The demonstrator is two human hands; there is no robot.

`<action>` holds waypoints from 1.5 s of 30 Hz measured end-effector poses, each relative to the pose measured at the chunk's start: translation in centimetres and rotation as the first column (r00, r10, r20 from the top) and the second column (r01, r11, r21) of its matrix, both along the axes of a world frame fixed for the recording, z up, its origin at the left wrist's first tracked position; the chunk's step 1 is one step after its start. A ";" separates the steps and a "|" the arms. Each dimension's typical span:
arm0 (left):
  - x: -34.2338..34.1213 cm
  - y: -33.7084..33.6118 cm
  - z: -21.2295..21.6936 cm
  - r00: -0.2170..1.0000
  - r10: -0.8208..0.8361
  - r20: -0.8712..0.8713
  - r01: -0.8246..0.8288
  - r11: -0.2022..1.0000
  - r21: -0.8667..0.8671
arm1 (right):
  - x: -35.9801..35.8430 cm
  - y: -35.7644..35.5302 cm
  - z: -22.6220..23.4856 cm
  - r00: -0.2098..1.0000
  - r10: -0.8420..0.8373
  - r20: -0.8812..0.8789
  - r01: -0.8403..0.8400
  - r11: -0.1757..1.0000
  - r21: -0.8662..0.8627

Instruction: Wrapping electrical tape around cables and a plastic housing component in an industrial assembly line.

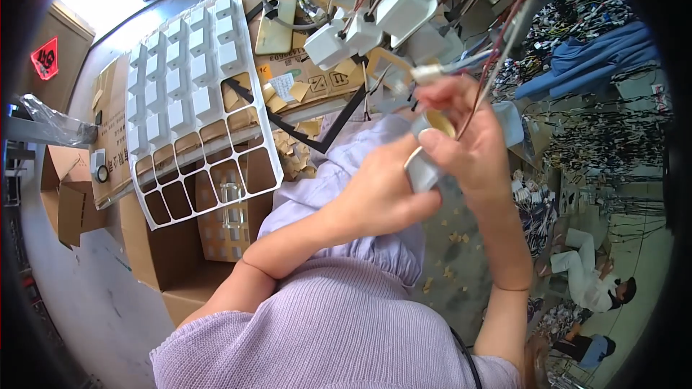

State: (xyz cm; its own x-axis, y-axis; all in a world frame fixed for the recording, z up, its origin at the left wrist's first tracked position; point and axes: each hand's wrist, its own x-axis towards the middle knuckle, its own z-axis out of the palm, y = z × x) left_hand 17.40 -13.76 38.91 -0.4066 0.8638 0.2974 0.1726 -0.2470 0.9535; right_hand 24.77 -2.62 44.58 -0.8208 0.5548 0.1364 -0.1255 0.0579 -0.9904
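My left hand [382, 191] is closed round a small white plastic box [424, 173], in front of my lap. My right hand [468, 133], partly blurred, meets it from the right, thumb bent in and fingers curled. Between the two hands sits a round piece with a yellowish face and a pale rim [440, 122]; its kind is unclear. Brown and white wires [491, 65] run up past my right fingers, and a white connector [427, 70] shows blurred at their tips. The fingers hide much of the box and of what the right hand grips.
To the left, a white grid tray [263, 173] holds rows of white boxes [205, 103] over cardboard. A phone [275, 29], a black frame [317, 145] and yellowish paper scraps [294, 150] lie beyond my lap. White boxes with cables [407, 7] hang ahead. Two people [587, 281] sit at right among cable piles.
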 end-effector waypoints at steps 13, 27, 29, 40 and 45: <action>-2.8 -1.3 0.1 0.990 -0.028 0.140 0.032 0.999 -0.026 | 2.8 2.4 3.1 0.883 0.326 0.338 -0.280 0.943 -0.177; -2.1 -2.8 1.5 0.762 -0.364 0.535 0.457 0.888 -0.046 | 0.4 1.2 1.3 0.770 0.627 0.122 -0.637 0.744 0.202; -3.2 -2.6 1.1 0.449 -0.481 0.753 0.652 0.752 0.092 | 0.3 2.0 -0.1 0.675 0.720 -0.162 -0.735 0.676 -0.059; -3.2 -1.4 -0.8 -0.373 -0.523 0.766 0.638 0.455 0.621 | -0.9 5.5 1.8 0.807 0.528 0.264 -0.580 0.624 0.524; -4.5 -1.5 1.0 0.919 -0.242 0.312 0.241 0.970 0.044 | 1.5 6.2 1.7 0.903 0.386 0.187 -0.426 0.756 0.497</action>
